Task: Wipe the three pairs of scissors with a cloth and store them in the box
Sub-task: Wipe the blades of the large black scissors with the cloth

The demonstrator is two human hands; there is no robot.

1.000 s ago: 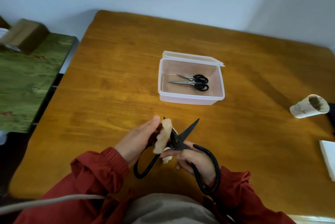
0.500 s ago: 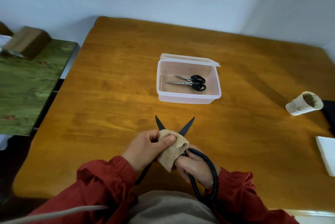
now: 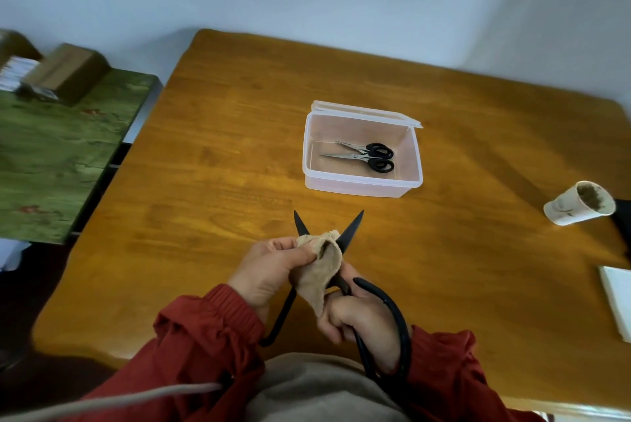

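We are wiping the large scissors above the table: left hand pinching the cloth at the blades, right hand gripping a handle. Next, probably: closing blades, placing into the box.

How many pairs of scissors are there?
3. A far small pair and a near small pair lie in the box; the big black pair is gripped by the right hand.

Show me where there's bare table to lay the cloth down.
Bare wood lies left of the box, and between the box and the paper cup. Crowded: the near edge, around the open black scissors and cloth.
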